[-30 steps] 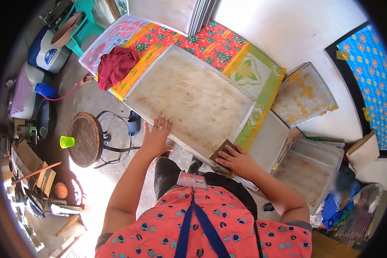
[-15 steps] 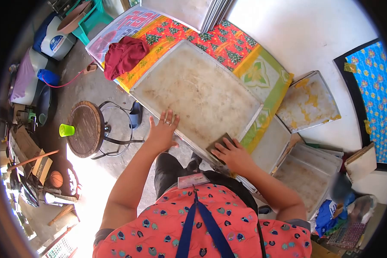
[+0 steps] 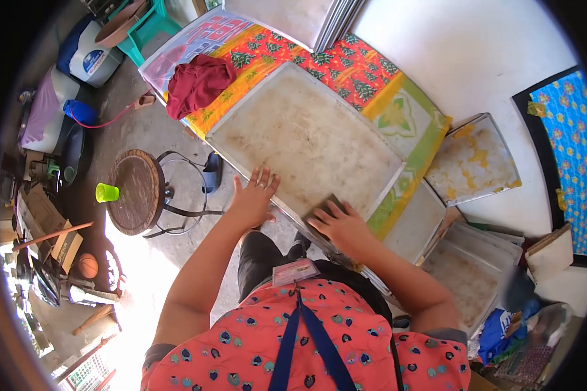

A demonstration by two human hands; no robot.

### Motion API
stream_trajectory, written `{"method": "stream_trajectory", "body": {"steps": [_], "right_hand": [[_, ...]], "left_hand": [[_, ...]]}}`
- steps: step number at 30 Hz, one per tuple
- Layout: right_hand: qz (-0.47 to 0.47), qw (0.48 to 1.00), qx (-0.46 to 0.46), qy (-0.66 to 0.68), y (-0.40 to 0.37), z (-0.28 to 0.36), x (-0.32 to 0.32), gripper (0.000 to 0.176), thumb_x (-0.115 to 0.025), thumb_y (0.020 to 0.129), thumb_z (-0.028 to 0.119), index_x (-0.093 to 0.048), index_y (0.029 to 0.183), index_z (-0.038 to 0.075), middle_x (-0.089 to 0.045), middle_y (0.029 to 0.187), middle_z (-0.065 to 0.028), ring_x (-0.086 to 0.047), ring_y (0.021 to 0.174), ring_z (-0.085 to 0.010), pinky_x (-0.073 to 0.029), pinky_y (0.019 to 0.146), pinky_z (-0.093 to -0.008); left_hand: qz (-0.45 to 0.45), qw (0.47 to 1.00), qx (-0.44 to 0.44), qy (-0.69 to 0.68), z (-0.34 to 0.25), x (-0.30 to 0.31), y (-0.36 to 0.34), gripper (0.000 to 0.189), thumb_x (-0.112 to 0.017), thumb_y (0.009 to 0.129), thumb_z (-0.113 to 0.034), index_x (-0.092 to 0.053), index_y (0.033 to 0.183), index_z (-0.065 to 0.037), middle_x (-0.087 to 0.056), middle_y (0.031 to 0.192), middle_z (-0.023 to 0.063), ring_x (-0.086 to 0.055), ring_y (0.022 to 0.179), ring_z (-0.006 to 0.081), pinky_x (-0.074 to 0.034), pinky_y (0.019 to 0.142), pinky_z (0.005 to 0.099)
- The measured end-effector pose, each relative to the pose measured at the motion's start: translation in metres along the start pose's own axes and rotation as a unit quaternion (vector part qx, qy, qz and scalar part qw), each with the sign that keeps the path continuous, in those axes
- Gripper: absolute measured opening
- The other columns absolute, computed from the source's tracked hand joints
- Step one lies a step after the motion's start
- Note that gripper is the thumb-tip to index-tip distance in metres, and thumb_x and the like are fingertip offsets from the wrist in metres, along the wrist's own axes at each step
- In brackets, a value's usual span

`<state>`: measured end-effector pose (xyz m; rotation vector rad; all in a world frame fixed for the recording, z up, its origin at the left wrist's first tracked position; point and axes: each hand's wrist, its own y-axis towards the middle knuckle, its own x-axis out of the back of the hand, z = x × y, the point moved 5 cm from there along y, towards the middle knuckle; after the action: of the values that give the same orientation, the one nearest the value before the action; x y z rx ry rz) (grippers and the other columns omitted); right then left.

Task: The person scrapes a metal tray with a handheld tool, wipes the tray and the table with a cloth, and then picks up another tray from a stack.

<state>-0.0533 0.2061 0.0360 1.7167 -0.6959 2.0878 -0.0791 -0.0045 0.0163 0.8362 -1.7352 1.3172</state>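
Observation:
A large shallow metal baking tray (image 3: 306, 137) with brownish stains and a low rim lies on the covered table. My right hand (image 3: 340, 228) presses a dark, flat rectangular pad (image 3: 324, 208) onto the tray's surface, close to its near right corner. The pad's exact material cannot be made out. At the near edge, my left hand (image 3: 254, 199) rests with fingers spread over the rim, its thumb below the edge. It touches the tray and holds nothing else.
A dark red cloth (image 3: 201, 83) lies on the patterned tablecloth (image 3: 355, 75) at the tray's far left. Stacked trays (image 3: 293, 19) stand behind. Another tray (image 3: 473, 159) leans against the wall at right. A round stool (image 3: 135, 192) and green cup (image 3: 107, 193) are at left.
My right hand has slid the pad a little leftward along the tray's near side. My left hand keeps its place on the rim, while the whole view has shifted slightly.

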Motion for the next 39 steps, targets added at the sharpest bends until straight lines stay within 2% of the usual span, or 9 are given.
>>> {"method": "stream_trajectory", "body": {"steps": [5,12,17,20,27,30,33,36,39], "right_hand": [[-0.042,0.999,0.014,-0.005,0.072,0.004,-0.006,0.041,-0.050,0.086,0.019,-0.055,0.127,0.020,-0.052,0.133,-0.0028,-0.045,0.126,-0.0304,-0.031,0.104,-0.0572],[0.011,1.000,0.022,-0.001,-0.044,-0.008,-0.008,0.043,-0.050,0.085,0.016,-0.054,0.128,0.022,-0.052,0.132,-0.0016,-0.044,0.127,-0.0290,-0.031,0.104,-0.0557],[-0.053,0.998,0.018,-0.014,0.036,-0.003,-0.003,0.047,-0.053,0.083,0.014,-0.052,0.130,0.024,-0.050,0.136,0.0009,-0.042,0.130,-0.0256,-0.033,0.105,-0.0507],[-0.059,0.998,0.029,-0.011,0.042,-0.006,-0.006,0.043,-0.053,0.084,0.017,-0.055,0.127,0.022,-0.052,0.133,0.0009,-0.042,0.129,-0.0273,-0.031,0.106,-0.0522],[0.123,0.991,0.041,-0.041,-0.100,-0.016,0.010,0.040,-0.048,0.087,0.018,-0.055,0.126,0.026,-0.056,0.127,0.0030,-0.046,0.126,-0.0239,-0.031,0.105,-0.0535],[0.171,0.983,0.048,-0.047,-0.095,-0.012,0.026,0.034,-0.051,0.086,0.019,-0.060,0.119,0.024,-0.059,0.118,0.0009,-0.049,0.122,-0.0254,-0.034,0.104,-0.0526],[0.066,0.997,0.018,-0.030,-0.075,-0.017,0.032,0.031,-0.052,0.086,0.021,-0.062,0.115,0.023,-0.060,0.118,0.0016,-0.051,0.120,-0.0246,-0.036,0.103,-0.0492],[0.106,0.994,-0.026,-0.019,-0.073,-0.012,0.016,0.038,-0.052,0.084,0.013,-0.059,0.119,0.024,-0.057,0.125,0.0044,-0.051,0.120,-0.0229,-0.037,0.102,-0.0463],[0.267,0.963,-0.037,0.027,-0.089,-0.012,0.017,0.042,-0.052,0.082,0.010,-0.058,0.121,0.024,-0.057,0.126,0.0039,-0.051,0.120,-0.0225,-0.037,0.102,-0.0462]], "left_hand": [[0.009,1.000,-0.006,0.011,0.002,0.002,0.001,0.107,-0.082,0.063,-0.039,-0.022,0.149,-0.018,-0.016,0.156,0.0123,-0.018,0.143,0.0319,-0.021,0.105,0.0685],[0.000,1.000,-0.004,-0.001,0.001,0.001,0.000,0.104,-0.081,0.064,-0.038,-0.023,0.148,-0.018,-0.016,0.156,0.0128,-0.019,0.143,0.0322,-0.021,0.106,0.0669],[0.003,1.000,0.000,0.021,-0.001,0.001,0.003,0.104,-0.081,0.064,-0.039,-0.023,0.148,-0.017,-0.017,0.155,0.0137,-0.019,0.143,0.0328,-0.022,0.105,0.0669],[0.018,1.000,0.002,0.026,-0.001,0.003,0.003,0.105,-0.082,0.064,-0.039,-0.023,0.148,-0.017,-0.017,0.155,0.0139,-0.019,0.143,0.0330,-0.021,0.106,0.0666],[0.022,0.999,0.007,0.029,-0.002,0.001,0.004,0.106,-0.082,0.064,-0.040,-0.022,0.149,-0.018,-0.016,0.156,0.0135,-0.018,0.143,0.0329,-0.022,0.106,0.0663],[0.015,1.000,0.000,0.027,-0.001,-0.003,0.006,0.106,-0.082,0.063,-0.039,-0.023,0.148,-0.016,-0.017,0.155,0.0145,-0.018,0.143,0.0334,-0.022,0.105,0.0674],[0.004,1.000,-0.002,0.023,0.000,-0.002,0.006,0.106,-0.083,0.062,-0.038,-0.025,0.148,-0.015,-0.018,0.155,0.0152,-0.018,0.143,0.0338,-0.022,0.104,0.0687],[0.011,1.000,-0.001,0.027,-0.002,0.001,0.004,0.105,-0.082,0.061,-0.039,-0.026,0.147,-0.015,-0.020,0.154,0.0150,-0.019,0.142,0.0343,-0.019,0.104,0.0694],[0.004,0.999,-0.005,0.033,-0.021,0.017,-0.001,0.103,-0.082,0.062,-0.040,-0.028,0.146,-0.015,-0.022,0.154,0.0146,-0.019,0.142,0.0358,-0.015,0.105,0.0699]]}}
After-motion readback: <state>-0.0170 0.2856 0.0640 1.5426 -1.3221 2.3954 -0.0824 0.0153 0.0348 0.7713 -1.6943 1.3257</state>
